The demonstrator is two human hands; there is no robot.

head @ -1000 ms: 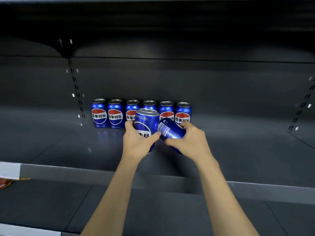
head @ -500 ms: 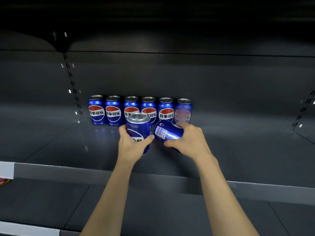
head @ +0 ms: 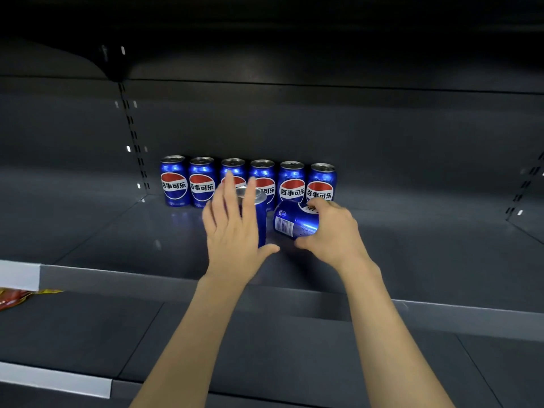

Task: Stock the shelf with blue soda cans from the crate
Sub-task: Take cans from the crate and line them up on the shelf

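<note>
While six upright blue metal soda cans (head: 247, 181) line the dark shelf (head: 117, 231) at centre frame, the straight-fingered left hand (head: 232, 228) touches a seventh standing can (head: 260, 219) and the right hand (head: 329, 228) grips a tilted eighth can (head: 294, 222), not yet placed.

Shelf access: wide open right, crowded far-centre

Row of six cans (head: 247, 182) stands along the far wall of the shelf (head: 426, 245), w/ bare deck to its right as far as the right side wall, and a narrower bare strip left of it up to the slotted upright (head: 134, 136). Near the row, an upright can (head: 260, 219) w/ left hand (head: 234, 231) spread flat against it and a tilted can (head: 295, 220) gripped by right hand (head: 329, 231) block the centre; only a slim gap between those two cans. The upper shelf (head: 294, 39) overhangs and limits headroom. The front lip (head: 117, 278) runs across the near edge.
</note>
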